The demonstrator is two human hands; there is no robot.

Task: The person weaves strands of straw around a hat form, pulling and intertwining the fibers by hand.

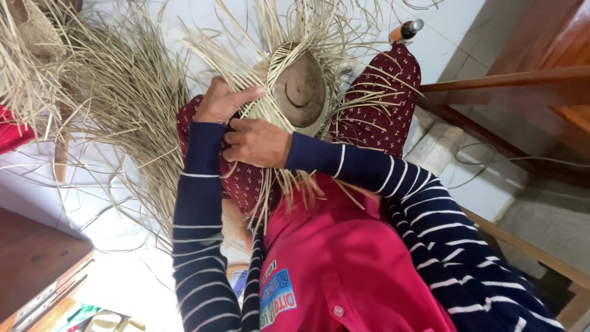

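Small rectangular blue-and-white printed patch (278,299) sewn on the red shirt front (344,258), low near its buttoned edge. Colourful green-and-yellow printed packages (92,318) left of that patch, partly cut off.

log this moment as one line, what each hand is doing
left hand: pressing straw weave | right hand: gripping straw strands | weave: over round wooden form | loose straw pile: beside

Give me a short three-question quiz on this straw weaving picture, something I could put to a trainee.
1. True or false: both hands work on the woven straw piece.
2. What does the weave wrap around? A) a round wooden block B) a glass jar C) a metal pot
3. What lies in a heap on the floor to the left?

Key
1. True: the left hand and right hand grip the strands.
2. A, the wooden block.
3. Loose straw.
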